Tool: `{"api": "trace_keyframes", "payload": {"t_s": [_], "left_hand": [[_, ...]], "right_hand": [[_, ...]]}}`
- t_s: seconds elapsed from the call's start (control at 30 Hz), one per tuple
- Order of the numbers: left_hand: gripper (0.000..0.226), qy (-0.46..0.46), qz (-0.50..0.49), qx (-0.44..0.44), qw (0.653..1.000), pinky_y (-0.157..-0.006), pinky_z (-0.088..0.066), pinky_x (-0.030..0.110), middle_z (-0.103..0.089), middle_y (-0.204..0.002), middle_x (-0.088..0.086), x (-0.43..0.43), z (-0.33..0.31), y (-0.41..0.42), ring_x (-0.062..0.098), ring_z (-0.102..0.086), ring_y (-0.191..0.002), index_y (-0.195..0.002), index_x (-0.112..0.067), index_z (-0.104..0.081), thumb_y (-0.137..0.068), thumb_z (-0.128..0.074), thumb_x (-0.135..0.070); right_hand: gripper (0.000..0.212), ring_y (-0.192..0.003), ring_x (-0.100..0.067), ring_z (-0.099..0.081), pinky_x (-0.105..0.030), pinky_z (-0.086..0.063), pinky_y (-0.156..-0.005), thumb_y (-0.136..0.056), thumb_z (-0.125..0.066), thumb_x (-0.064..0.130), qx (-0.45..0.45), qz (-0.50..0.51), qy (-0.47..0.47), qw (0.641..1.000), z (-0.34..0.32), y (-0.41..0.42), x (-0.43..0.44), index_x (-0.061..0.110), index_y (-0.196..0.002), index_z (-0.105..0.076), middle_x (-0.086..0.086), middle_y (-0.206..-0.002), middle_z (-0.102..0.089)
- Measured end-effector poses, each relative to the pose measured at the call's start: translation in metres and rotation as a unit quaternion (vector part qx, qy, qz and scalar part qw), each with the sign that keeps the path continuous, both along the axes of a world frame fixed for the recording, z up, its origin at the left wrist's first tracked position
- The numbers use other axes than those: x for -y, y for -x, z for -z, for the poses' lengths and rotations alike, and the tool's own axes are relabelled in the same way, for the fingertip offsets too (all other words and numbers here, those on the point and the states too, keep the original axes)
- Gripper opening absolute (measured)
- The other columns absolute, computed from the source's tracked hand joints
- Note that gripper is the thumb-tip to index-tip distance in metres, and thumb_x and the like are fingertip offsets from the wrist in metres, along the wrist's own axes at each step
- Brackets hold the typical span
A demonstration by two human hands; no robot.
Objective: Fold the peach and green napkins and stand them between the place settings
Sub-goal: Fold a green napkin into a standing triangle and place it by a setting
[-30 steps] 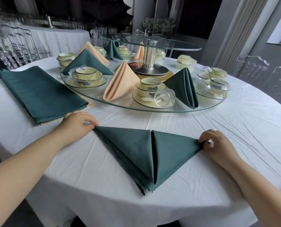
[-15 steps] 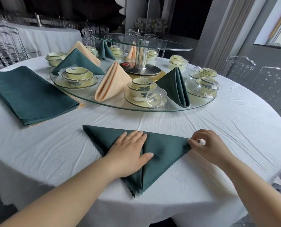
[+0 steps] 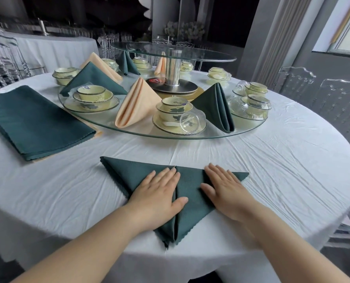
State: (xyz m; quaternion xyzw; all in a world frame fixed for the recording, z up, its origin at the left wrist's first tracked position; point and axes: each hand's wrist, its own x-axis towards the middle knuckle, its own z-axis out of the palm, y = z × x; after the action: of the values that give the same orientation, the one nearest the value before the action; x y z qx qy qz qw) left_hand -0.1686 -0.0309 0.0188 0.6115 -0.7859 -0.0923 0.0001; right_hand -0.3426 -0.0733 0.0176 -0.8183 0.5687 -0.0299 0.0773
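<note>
I have the green napkin [image 3: 188, 180] lying flat at the near edge of the tabletop [image 3: 282, 160]. It is folded into a triangle, long side toward the centre, point reaching the near rim. Its two flaps meet in a seam that runs down the middle to that point.

My left hand [image 3: 157, 193] lies palm down on the left flap, fingers straight and close together, thumb reaching toward the seam. It grips nothing and only presses the cloth. My right hand [image 3: 225, 190] lies the same way on the right flap, fingers straight and slightly spread, its heel past the napkin's edge on the white cloth. The triangle's left corner is uncovered, and the right corner shows just beyond the right fingertips.

Toward the left edge of the tabletop I see a stack of flat green napkins [image 3: 33, 121], with a flat peach napkin [image 3: 98, 132] showing as a strip under it.

Beyond my hands, in the middle, the glass turntable [image 3: 129, 133] carries the place settings. On its near rim a standing peach napkin [image 3: 136, 103] is just left of a bowl setting [image 3: 175, 111], which has a glass tumbler [image 3: 190, 122] lying on its side. A standing green napkin [image 3: 215, 107] is just right of that setting. More settings and standing napkins ring the far side, under a smaller raised glass tier [image 3: 174, 52].
</note>
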Motion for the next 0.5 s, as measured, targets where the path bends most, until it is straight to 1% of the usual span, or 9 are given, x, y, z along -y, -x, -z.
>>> {"api": "trace_keyframes", "payload": {"t_s": [0.13,0.23,0.3,0.37,0.43,0.5], "left_hand": [[0.064,0.001,-0.002,0.003,1.000,-0.112,0.013,0.026,0.016,-0.154,-0.005,0.000,0.000,0.000,0.005,0.015,-0.140,-0.147,-0.018,0.008,-0.097,-0.019,-0.048],[0.065,0.001,-0.004,0.001,1.000,-0.111,0.014,0.026,0.016,-0.154,-0.006,0.000,0.000,0.001,0.004,0.015,-0.140,-0.147,-0.018,0.009,-0.097,-0.019,-0.048],[0.066,0.007,-0.004,-0.006,1.000,-0.111,0.014,0.025,0.016,-0.154,-0.005,-0.001,0.000,0.001,0.004,0.015,-0.140,-0.146,-0.017,0.010,-0.097,-0.020,-0.048],[0.066,0.011,-0.005,-0.014,1.000,-0.111,0.014,0.024,0.015,-0.154,-0.006,-0.001,0.001,0.000,0.003,0.014,-0.140,-0.146,-0.018,0.011,-0.097,-0.020,-0.048],[0.064,0.007,-0.002,-0.032,0.999,-0.110,0.013,0.023,0.013,-0.154,-0.008,0.000,0.001,-0.001,0.002,0.013,-0.140,-0.146,-0.019,0.010,-0.097,-0.020,-0.048],[0.061,0.006,-0.004,-0.070,0.998,-0.110,0.011,0.021,0.009,-0.155,-0.010,0.002,0.001,-0.004,-0.001,0.010,-0.139,-0.147,-0.022,0.006,-0.097,-0.019,-0.047]], "right_hand": [[0.053,-0.143,-0.010,0.000,-0.023,0.003,-0.112,-0.099,-0.023,0.038,-0.004,0.086,-0.011,0.996,-0.005,0.046,0.005,0.020,-0.146,-0.007,0.003,-0.155,0.000],[0.054,-0.143,-0.013,-0.002,-0.025,-0.001,-0.113,-0.098,-0.030,0.032,-0.005,0.125,0.009,0.992,-0.013,0.055,0.005,0.016,-0.145,-0.010,-0.001,-0.155,-0.003],[0.054,-0.143,-0.012,-0.004,-0.023,0.001,-0.112,-0.097,-0.036,0.025,0.042,0.101,0.055,0.992,-0.021,0.044,0.005,0.015,-0.145,-0.013,-0.001,-0.155,-0.005],[0.051,-0.142,-0.011,-0.007,-0.020,0.001,-0.111,-0.097,-0.037,0.023,0.096,0.050,0.084,0.991,-0.028,0.021,0.005,0.015,-0.144,-0.019,0.000,-0.154,-0.010],[0.050,-0.142,-0.011,-0.005,-0.021,0.002,-0.111,-0.098,-0.034,0.028,0.103,-0.001,0.059,0.993,-0.027,-0.004,0.006,0.015,-0.144,-0.018,0.000,-0.155,-0.009],[0.053,-0.143,-0.011,-0.003,-0.024,0.003,-0.112,-0.098,-0.030,0.034,0.066,-0.023,0.015,0.997,-0.015,-0.021,0.007,0.017,-0.145,-0.013,0.001,-0.155,-0.005]]}}
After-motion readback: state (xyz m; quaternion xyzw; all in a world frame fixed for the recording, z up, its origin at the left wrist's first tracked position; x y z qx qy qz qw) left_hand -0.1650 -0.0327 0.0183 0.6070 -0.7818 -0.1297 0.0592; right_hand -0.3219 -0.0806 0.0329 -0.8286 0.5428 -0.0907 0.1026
